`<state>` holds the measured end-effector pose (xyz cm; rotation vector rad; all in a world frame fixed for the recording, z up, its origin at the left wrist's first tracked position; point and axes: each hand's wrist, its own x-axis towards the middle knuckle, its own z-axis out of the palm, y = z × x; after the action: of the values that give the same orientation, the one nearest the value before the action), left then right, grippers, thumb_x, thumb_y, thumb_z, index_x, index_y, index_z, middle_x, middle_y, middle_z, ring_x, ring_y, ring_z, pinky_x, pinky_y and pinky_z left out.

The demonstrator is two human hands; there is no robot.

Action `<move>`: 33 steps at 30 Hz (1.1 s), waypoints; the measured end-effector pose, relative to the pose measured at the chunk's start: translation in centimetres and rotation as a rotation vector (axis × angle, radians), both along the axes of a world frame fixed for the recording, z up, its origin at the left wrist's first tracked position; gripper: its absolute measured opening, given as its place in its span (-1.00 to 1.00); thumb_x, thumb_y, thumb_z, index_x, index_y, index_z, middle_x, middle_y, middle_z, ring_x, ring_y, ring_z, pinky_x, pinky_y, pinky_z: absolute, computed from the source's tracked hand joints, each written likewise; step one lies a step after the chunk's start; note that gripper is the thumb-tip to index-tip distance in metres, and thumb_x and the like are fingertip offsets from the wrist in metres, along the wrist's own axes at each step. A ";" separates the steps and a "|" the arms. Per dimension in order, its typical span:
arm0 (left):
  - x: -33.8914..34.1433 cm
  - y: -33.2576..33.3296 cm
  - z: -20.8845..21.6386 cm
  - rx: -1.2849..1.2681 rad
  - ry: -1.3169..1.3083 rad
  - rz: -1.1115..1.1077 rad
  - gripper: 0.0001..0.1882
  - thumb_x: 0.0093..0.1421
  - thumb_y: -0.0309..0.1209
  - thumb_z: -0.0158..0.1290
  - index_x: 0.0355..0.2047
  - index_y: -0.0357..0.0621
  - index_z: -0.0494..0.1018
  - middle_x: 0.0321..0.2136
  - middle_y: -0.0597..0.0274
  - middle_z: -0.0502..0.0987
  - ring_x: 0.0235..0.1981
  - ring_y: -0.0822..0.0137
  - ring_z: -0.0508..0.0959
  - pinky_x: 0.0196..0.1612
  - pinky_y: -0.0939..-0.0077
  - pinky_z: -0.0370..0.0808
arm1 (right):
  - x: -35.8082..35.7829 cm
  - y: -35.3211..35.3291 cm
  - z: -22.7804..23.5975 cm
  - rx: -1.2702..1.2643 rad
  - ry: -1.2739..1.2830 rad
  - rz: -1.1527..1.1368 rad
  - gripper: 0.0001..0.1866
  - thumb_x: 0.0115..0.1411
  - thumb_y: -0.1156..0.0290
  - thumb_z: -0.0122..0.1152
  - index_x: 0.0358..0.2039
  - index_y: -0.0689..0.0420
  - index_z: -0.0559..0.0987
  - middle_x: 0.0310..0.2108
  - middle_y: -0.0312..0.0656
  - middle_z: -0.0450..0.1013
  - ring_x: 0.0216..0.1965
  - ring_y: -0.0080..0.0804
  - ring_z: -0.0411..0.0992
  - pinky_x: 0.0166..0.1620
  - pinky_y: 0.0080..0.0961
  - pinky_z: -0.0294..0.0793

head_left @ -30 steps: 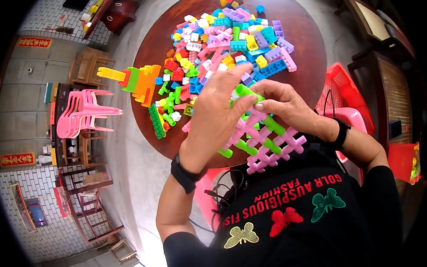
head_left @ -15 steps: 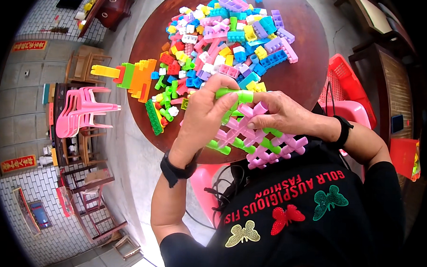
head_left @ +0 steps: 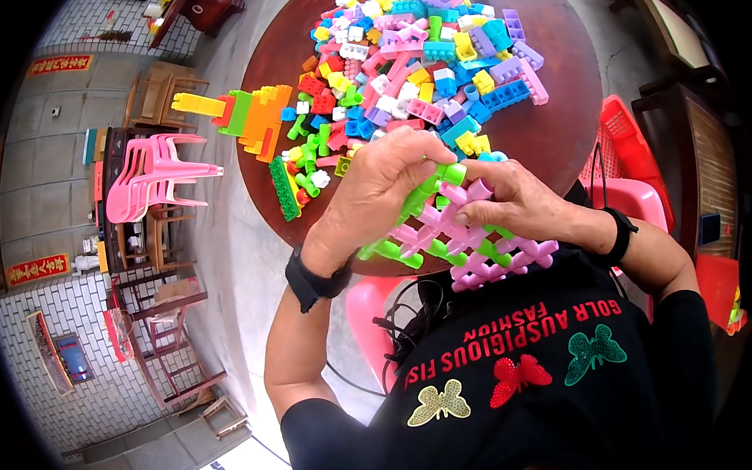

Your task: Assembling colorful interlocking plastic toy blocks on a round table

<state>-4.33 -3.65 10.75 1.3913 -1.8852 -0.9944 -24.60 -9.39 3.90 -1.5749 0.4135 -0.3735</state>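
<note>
Over the near edge of the round table, my two hands work on a lattice of pink and green plastic tube connectors (head_left: 473, 241). My left hand (head_left: 382, 185) pinches a bright green tube connector (head_left: 453, 173) at the lattice's far left edge; its fingers partly cover the piece, and I cannot tell whether it is fully joined. Closed on the upper right part of the lattice is my right hand (head_left: 522, 205), its thumb pressed against a pink tube. The lattice's near end hangs just above my black shirt.
A heap of mixed building bricks (head_left: 414, 79) covers much of the brown table (head_left: 553, 133). Left of it stand an orange, green and yellow brick build (head_left: 260, 123) and a green brick plate (head_left: 285, 189). Pink stools (head_left: 154, 177) and a red basket (head_left: 631, 153) stand around.
My left hand has tipped the green connector from nearly level to slanting against the lattice's edge. My right hand keeps its grip. The whole view has shifted slightly.
</note>
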 end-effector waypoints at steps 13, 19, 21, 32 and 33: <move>0.5 1.8 1.3 -0.002 -0.198 -0.045 -0.83 0.17 -0.51 -0.02 -0.22 -0.20 0.47 -0.39 0.14 0.42 -0.34 0.28 0.43 -0.26 0.45 0.37 | 0.6 0.7 0.0 -0.056 0.023 0.115 -0.71 0.10 0.37 0.19 -0.21 0.24 0.42 -0.67 -0.16 0.39 -0.66 -0.45 0.39 -0.56 -0.46 0.33; -1.6 2.0 2.5 -0.400 -0.492 -0.157 -0.80 -0.01 -0.50 0.13 -0.34 -0.21 0.42 -0.39 0.09 0.44 -0.37 0.12 0.47 -0.32 0.39 0.41 | 1.3 0.4 1.3 -0.017 0.016 0.177 -0.69 0.14 0.35 0.18 -0.16 0.22 0.40 -0.69 -0.15 0.40 -0.62 -0.41 0.42 -0.49 -0.44 0.39; -0.9 1.8 1.9 -0.329 -0.583 -0.135 -0.79 -0.02 -0.52 0.15 -0.32 -0.20 0.43 -0.36 0.10 0.46 -0.37 0.12 0.50 -0.33 0.38 0.42 | 1.8 -0.5 1.3 -0.075 0.074 0.200 -0.67 0.14 0.34 0.20 -0.15 0.21 0.39 -0.61 -0.14 0.44 -0.54 -0.40 0.46 -0.43 -0.42 0.42; 1.7 1.7 -1.8 -0.112 -0.013 0.152 -0.81 0.13 -0.50 0.08 -0.22 -0.19 0.45 -0.38 0.13 0.49 -0.29 0.23 0.51 -0.23 0.45 0.42 | 2.9 -2.7 0.6 -0.248 0.022 0.212 -0.66 0.12 0.24 0.24 -0.30 0.24 0.41 -0.51 -0.18 0.44 -0.47 -0.47 0.42 -0.41 -0.46 0.37; 1.6 1.8 -1.8 -0.127 -0.068 0.145 -0.82 0.14 -0.51 0.06 -0.22 -0.19 0.45 -0.37 0.13 0.49 -0.27 0.24 0.51 -0.23 0.45 0.42 | 2.7 -2.4 0.9 -0.244 0.028 0.152 -0.65 0.13 0.21 0.23 -0.31 0.24 0.41 -0.51 -0.18 0.43 -0.48 -0.47 0.39 -0.42 -0.46 0.36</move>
<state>-2.71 -1.84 9.00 1.4795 -1.8326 -0.7521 -21.93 -11.83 4.79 -1.8387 0.2744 -0.2933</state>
